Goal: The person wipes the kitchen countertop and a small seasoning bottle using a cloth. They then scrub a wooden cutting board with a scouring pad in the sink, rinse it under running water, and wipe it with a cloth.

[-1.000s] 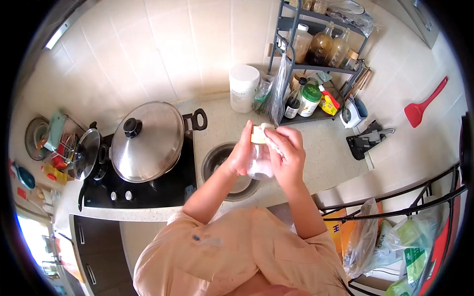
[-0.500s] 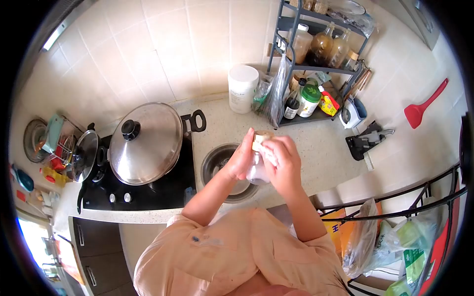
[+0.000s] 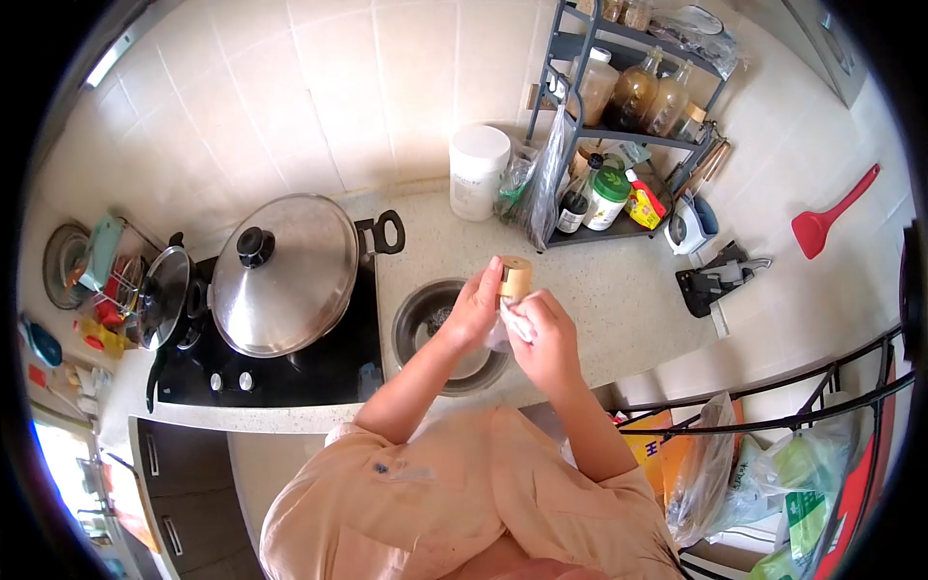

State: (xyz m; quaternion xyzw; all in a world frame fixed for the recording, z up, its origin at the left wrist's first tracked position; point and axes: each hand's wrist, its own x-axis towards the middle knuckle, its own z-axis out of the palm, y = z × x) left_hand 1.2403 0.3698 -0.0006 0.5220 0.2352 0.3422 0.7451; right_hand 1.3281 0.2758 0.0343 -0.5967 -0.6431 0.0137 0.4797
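A small clear jar with a tan lid (image 3: 515, 275) is between my hands, above the right side of the round sink (image 3: 414, 307). My left hand (image 3: 471, 314) is wrapped round the jar, its thumb up beside the lid. In my right hand (image 3: 547, 340) a crumpled white cloth (image 3: 522, 321) is pinched and pressed against the jar just below the lid. Most of the jar's body is hidden by my fingers and the cloth.
A large lidded pan (image 3: 285, 275) is on the black stove (image 3: 290, 381) at left. Behind the sink are a white tub (image 3: 478, 174) and a rack (image 3: 619, 232) of bottles. A red spatula (image 3: 814, 227) hangs at right.
The cloth and my right hand have moved down from the lid to the jar's body, leaving the tan lid uncovered. The jar is held a little differently, its lid turned more toward the camera.
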